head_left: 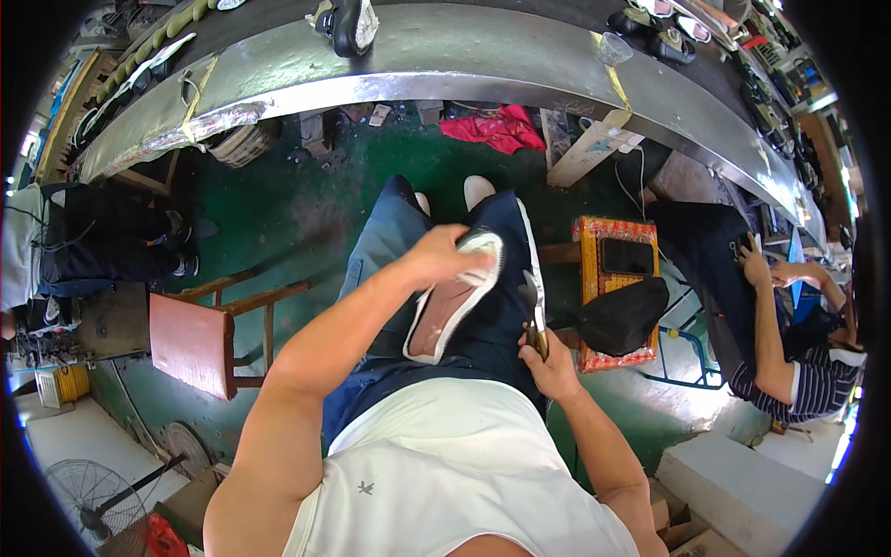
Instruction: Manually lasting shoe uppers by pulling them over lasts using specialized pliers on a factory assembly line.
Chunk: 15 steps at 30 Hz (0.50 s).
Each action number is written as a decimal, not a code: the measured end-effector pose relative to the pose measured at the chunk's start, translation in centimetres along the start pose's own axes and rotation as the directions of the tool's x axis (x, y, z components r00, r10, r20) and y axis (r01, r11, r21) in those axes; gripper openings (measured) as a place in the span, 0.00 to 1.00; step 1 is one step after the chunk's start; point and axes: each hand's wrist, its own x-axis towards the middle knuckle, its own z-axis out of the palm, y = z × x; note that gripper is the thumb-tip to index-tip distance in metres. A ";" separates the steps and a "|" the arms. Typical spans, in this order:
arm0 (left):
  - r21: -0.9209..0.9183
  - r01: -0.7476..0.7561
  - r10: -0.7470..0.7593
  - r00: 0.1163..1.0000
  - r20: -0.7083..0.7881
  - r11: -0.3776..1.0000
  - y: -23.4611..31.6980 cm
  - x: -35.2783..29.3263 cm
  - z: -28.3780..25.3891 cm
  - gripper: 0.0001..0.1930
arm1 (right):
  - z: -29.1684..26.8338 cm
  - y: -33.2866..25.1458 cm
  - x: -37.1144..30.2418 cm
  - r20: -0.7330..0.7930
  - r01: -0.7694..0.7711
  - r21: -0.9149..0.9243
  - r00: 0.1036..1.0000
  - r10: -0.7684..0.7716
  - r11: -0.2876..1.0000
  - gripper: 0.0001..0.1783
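A shoe (436, 320) rests on my lap, slanting across my thighs. Its long brownish face is turned up and edged in white, and its far end is black and white. My left hand (441, 255) is closed over that far end, partly hiding it. Beside my right thigh, my right hand (548, 360) grips a hand tool (533, 306) with a slim metal head and a brownish handle; its exact kind is unclear. The tool points away from me, apart from the shoe.
A metal-edged workbench (408, 82) with shoes runs across the front. At right stands an orange-red stool (594, 243) bearing a phone (626, 257) and a black item (624, 316). An empty chair (192, 343) stands left. Other people sit at right and stand at left.
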 end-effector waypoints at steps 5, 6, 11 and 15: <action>0.509 -0.306 0.406 0.909 -0.096 0.805 -4.3 -6.5 2.4 0.27 | -2.5 -5.5 0.5 0.161 -0.007 -0.165 0.986 0.034 0.986 0.16; 0.446 -0.185 0.288 0.941 -0.177 0.876 -4.0 -7.4 2.8 0.21 | -2.6 -6.1 0.7 0.216 0.061 -0.189 0.976 -0.019 0.980 0.16; 0.530 -0.198 0.386 0.882 -0.270 0.825 -2.6 -8.0 4.2 0.10 | -3.1 -6.1 2.2 0.266 0.197 -0.310 0.957 -0.114 0.930 0.22; 0.670 -0.324 0.574 0.798 -0.186 0.668 -2.3 -8.1 5.4 0.09 | -4.7 -10.0 3.8 0.341 0.186 -0.515 0.940 0.000 0.837 0.21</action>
